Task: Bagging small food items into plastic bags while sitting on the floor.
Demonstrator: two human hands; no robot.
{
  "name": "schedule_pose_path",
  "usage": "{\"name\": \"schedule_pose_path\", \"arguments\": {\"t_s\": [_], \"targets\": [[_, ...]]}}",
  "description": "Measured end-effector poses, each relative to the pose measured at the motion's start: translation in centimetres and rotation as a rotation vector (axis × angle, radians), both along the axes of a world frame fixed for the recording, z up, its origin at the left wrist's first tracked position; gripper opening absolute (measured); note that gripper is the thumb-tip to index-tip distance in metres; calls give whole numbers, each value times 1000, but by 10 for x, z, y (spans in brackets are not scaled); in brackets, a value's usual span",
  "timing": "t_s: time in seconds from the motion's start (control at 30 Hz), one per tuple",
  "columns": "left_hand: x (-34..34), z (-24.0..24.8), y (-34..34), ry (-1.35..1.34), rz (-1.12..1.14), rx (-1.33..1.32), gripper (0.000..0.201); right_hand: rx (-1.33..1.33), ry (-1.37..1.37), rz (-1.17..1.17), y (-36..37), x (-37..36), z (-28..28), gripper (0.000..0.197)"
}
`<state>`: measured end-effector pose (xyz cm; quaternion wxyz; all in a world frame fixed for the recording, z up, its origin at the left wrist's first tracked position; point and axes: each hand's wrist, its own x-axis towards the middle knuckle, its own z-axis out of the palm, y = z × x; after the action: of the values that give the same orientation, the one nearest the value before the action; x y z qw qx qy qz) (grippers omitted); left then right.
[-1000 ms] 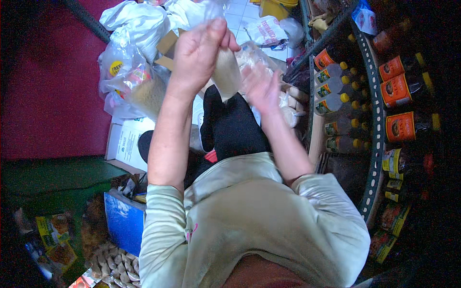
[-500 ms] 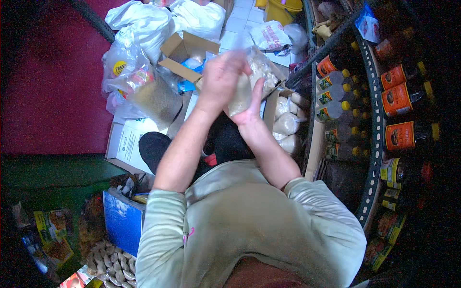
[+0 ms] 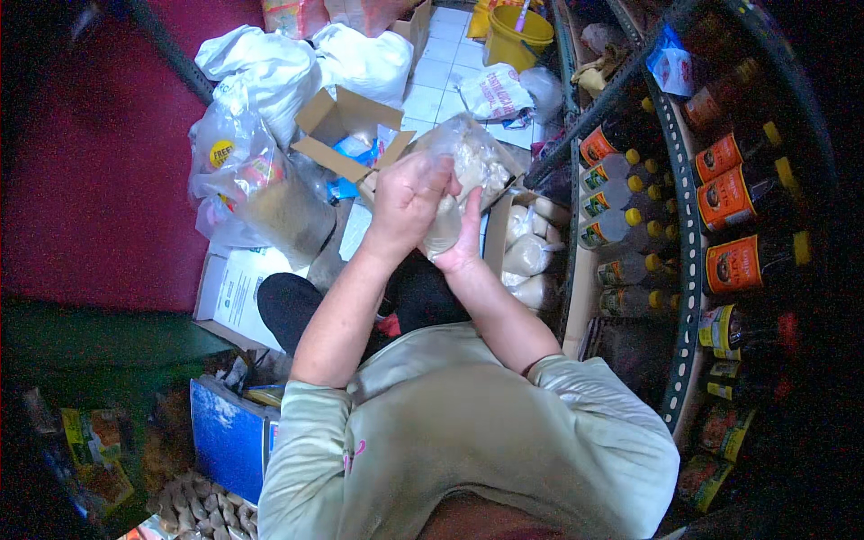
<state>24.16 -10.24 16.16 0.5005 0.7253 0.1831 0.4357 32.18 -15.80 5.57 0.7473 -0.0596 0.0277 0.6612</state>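
Observation:
Between my hands is a small clear plastic bag (image 3: 441, 227) filled with something pale, perhaps sugar or flour. My left hand (image 3: 400, 205) is closed at its upper part, fingers curled in, partly hiding the bag. My right hand (image 3: 463, 241) supports the bag from the right and below, thumb pointing up. Just beyond the hands lies a larger open clear bag (image 3: 481, 171) with whitish contents. To the right of my right hand stands a carton with several similar filled bags (image 3: 526, 254).
An open cardboard box (image 3: 328, 117) with blue packets sits ahead. White sacks (image 3: 261, 67) and a clear bag of brownish grain (image 3: 292, 207) are at left. Shelves of bottles (image 3: 731, 198) line the right. A yellow bucket (image 3: 520, 38) stands far back; a blue board (image 3: 225, 432) is near left.
My left hand has come down slightly and its fingers are less blurred. The bag stays between my hands. The whole view has shifted a little.

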Motion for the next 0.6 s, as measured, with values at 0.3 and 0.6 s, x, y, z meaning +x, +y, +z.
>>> {"name": "schedule_pose_path", "arguments": {"t_s": [0.3,0.6], "targets": [[5,-98,2,243,22,455,16,-14,-1383,-98,-48,85,24,75],[2,-92,-5,149,-62,368,11,282,-2168,-129,-26,64,91,30]]}}
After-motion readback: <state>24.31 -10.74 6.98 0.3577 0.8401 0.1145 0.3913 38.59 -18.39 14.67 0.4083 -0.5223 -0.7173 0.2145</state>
